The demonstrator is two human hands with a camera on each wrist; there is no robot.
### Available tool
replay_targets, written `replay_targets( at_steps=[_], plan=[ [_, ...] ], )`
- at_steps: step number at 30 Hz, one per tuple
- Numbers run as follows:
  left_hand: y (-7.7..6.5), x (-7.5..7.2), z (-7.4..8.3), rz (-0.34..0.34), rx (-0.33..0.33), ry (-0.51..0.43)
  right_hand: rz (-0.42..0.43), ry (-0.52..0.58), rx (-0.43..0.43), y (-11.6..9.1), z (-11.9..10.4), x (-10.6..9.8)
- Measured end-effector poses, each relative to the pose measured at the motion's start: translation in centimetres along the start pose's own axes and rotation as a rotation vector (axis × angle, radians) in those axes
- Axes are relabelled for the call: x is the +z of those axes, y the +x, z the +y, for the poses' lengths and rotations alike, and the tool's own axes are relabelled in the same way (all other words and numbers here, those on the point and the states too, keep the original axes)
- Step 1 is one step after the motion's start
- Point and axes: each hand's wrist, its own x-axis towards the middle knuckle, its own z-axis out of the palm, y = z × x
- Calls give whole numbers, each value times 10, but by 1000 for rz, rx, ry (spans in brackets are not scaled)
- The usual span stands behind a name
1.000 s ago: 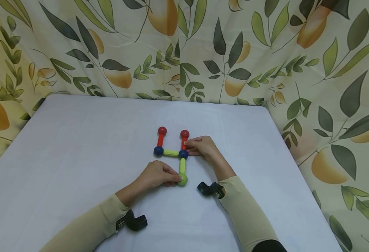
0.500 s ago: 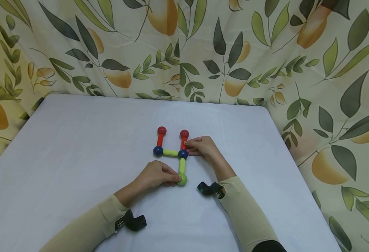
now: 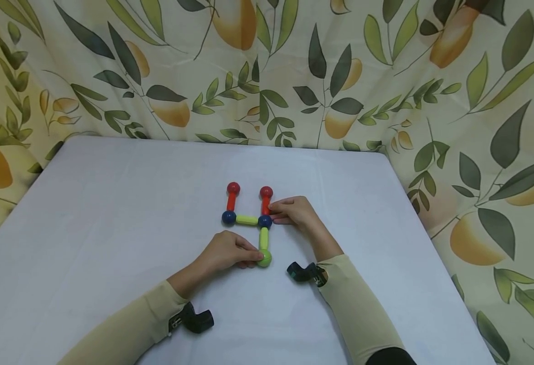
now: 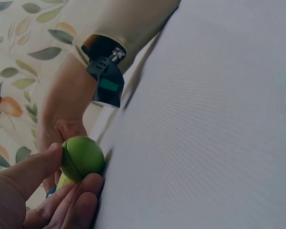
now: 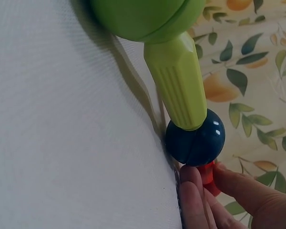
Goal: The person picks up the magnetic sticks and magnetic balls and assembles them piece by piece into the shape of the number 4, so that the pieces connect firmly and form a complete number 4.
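Observation:
A joined figure of balls and rods lies on the white table point(image 3: 125, 203). My left hand point(image 3: 225, 250) pinches its green ball point(image 3: 265, 259) between thumb and fingers, also plain in the left wrist view. From that ball a yellow-green rod point(image 3: 264, 238) runs to a blue ball point(image 3: 264, 221). Just beyond it, my right hand point(image 3: 298, 212) grips a red rod point(image 3: 265, 206) topped by a red ball point(image 3: 266, 192); fingers partly cover the rod. Another yellow-green rod point(image 3: 246, 220) leads left to a second blue ball point(image 3: 228, 218), with a red rod point(image 3: 231, 202) and red ball point(image 3: 233, 188) above.
A curtain point(image 3: 230, 71) printed with leaves and fruit hangs behind the table and along its sides. Black wrist cameras sit at both sleeves, the left one point(image 3: 196, 321) and the right one point(image 3: 301, 272), close above the tabletop.

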Motion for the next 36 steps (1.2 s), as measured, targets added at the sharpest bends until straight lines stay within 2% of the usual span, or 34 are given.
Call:
replay_targets(
  at_steps=[9,14,17,21,26,29,31,33,36],
  plan=[
    [1,2,-2,-12,8,5,5,16,6,-2,3,-5],
    [0,-7,-3,1,-4,9,22,21,30,-5,6,-9],
    [0,-21,-1,36,1,-1,36,-5,33,-7,5,-13],
    [1,-49,4,116,51,-16,60,-55,-18,-9,2,-19],
    [6,-85,11,264,208,12,123,-168,-106,-9,-6,-25],
    [13,-102,18,341,301,107,132,-213,-188,-7,-14,-26],
    [22,-110,24,365,342,180,134,-263,-256,-6,-23,-28],
    [32,-117,33,365,364,273,147,-339,-339,-5,-35,-29],
    [47,-123,51,326,394,425,180,-476,-466,-6,-57,-30]
  ],
)
